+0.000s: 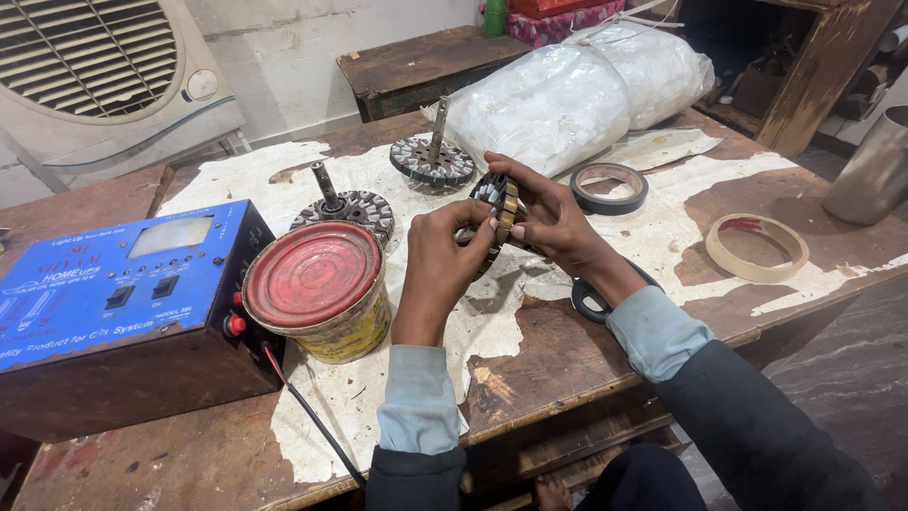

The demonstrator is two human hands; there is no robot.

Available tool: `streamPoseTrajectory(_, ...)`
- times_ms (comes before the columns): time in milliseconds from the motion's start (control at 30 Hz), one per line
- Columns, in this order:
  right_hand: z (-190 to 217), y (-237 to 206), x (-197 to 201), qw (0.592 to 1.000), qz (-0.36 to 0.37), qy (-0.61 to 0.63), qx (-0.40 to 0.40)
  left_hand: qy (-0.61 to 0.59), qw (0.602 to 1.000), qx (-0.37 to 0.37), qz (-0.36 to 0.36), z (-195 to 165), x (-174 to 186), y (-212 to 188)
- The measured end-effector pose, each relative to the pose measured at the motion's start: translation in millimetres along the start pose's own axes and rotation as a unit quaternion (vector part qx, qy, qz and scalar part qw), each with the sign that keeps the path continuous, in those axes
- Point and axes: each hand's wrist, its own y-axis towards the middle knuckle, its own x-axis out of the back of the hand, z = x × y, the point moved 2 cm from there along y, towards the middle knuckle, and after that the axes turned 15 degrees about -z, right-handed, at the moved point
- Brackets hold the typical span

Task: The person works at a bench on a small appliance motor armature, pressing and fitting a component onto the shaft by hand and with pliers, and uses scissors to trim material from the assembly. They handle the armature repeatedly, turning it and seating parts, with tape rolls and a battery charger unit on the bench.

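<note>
Nearest, a red-lidded tin (317, 289) stands beside a blue power unit (113, 293) on the worn bench (567, 350). Above the bench, the left hand (440, 260) and right hand (549, 222) hold a motor stator (498, 203) between them, fingers (492, 180) pinching its rim. Farther back lie two shafted stators (433, 159), tape rolls (610, 187) and a white plastic bundle (567, 95).

At your left stood a blue box unit (118, 284) with a pale rectangular screen (170, 236) and white lettering. Two white plastic-wrapped bundles (577, 95) lay at the worktop's (558, 350) far edge.
</note>
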Motion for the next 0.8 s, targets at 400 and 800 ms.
streamPoseTrajectory(400, -10, 0, 8, 0.999, -0.006, -0.008, 0.034, -0.012, 1.000, 0.019, -0.002, 0, -2, -1)
streamPoseTrajectory(800, -7, 3, 10, 0.998, 0.013, -0.056, 0.032, -0.026, 0.999, 0.026, -0.012, -2, -2, -1)
